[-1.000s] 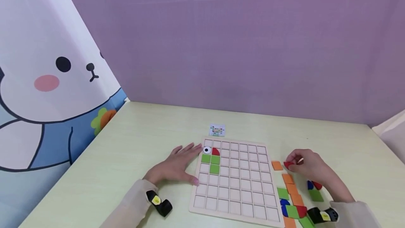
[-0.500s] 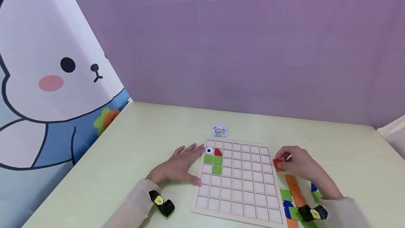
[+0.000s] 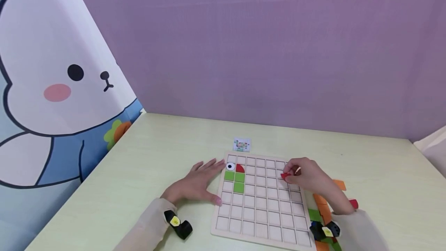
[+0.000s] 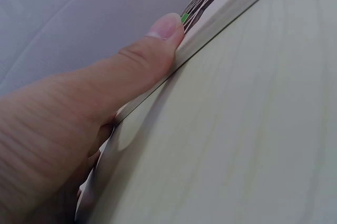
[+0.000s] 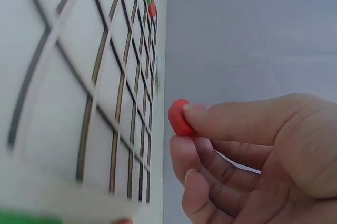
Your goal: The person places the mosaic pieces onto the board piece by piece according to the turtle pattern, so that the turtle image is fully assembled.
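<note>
My right hand (image 3: 306,172) pinches a small red tile (image 5: 180,118) between thumb and fingers, held above the right part of the gridded wooden board (image 3: 256,206). My left hand (image 3: 195,184) lies with fingers spread at the board's left edge; in the left wrist view its thumb (image 4: 150,50) touches that edge. In the board's upper left cells sit a white eye tile (image 3: 230,166), a red quarter-round tile (image 3: 240,168) and several green tiles (image 3: 239,187).
A small printed card (image 3: 242,144) lies just behind the board. To the board's right are loose orange tiles (image 3: 322,206), a green tile (image 3: 314,215) and a red tile (image 3: 354,203), partly hidden by my right arm. A purple backdrop (image 3: 258,49) rises behind the table.
The right hand has carried the red tile leftward, from beside the loose tiles to above the board. My left hand stays at the board's left edge.
</note>
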{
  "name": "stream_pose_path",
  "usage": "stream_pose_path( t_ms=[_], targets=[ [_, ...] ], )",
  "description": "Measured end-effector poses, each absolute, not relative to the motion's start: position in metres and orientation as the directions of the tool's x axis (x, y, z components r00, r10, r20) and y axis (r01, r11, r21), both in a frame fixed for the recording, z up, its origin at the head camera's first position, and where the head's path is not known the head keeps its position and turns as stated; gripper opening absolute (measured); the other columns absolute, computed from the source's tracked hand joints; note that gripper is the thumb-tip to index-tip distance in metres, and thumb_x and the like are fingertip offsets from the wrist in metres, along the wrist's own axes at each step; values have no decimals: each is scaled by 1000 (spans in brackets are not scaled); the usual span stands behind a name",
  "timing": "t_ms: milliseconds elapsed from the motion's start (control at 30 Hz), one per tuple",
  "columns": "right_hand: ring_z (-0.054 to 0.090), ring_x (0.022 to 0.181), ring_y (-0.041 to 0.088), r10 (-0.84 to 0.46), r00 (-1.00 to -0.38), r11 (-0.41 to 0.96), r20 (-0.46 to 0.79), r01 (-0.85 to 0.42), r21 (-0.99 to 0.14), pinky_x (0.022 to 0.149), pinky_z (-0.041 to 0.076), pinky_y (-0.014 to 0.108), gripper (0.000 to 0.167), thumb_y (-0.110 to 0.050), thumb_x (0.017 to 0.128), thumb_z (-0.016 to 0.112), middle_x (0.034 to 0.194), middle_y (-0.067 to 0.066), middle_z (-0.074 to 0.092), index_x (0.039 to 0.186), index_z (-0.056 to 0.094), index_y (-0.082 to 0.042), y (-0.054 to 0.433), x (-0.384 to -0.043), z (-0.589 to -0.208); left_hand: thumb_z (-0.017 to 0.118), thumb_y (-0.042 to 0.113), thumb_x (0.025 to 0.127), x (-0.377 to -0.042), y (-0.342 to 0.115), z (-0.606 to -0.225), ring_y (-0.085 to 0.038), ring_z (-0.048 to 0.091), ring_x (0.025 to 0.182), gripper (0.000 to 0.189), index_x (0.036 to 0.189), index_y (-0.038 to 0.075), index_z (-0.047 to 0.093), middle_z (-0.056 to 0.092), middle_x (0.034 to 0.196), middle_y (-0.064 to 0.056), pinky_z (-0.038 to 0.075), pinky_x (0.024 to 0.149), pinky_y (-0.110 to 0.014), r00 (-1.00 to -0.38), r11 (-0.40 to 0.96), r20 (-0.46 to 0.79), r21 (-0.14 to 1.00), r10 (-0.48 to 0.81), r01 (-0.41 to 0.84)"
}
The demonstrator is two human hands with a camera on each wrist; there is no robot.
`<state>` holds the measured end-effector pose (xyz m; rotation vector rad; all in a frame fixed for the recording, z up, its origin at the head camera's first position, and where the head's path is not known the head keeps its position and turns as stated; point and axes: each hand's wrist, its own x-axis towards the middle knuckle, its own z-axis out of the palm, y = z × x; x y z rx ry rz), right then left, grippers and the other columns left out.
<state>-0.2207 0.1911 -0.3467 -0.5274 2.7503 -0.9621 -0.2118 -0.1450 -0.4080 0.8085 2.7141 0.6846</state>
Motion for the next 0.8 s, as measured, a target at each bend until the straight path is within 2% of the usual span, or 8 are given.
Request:
stream_pose_path(
  t_ms=[533,800],
  targets=[
    [52,71,15,-415,-908,709,-65,-278,-648,61,47,25,10,2,80,70,78,1,60,85,67,-7,153,-218,-338,70,66,71,-211,-145,-405,-23,5,149,109,154,19,17,13,161,4,2,118,-54,-825,747,-89,487,558,452],
    [53,71,14,-498,-865,646,-58,-326,-690,62,46,26,9,1,80,70,76,0,61,82,67,-7,137,-216,-342,69,66,71,-212,-146,-406,-23,6,149,109,154,19,17,14,161,5,3,118,-54,-822,746,-79,477,563,465]
  ],
)
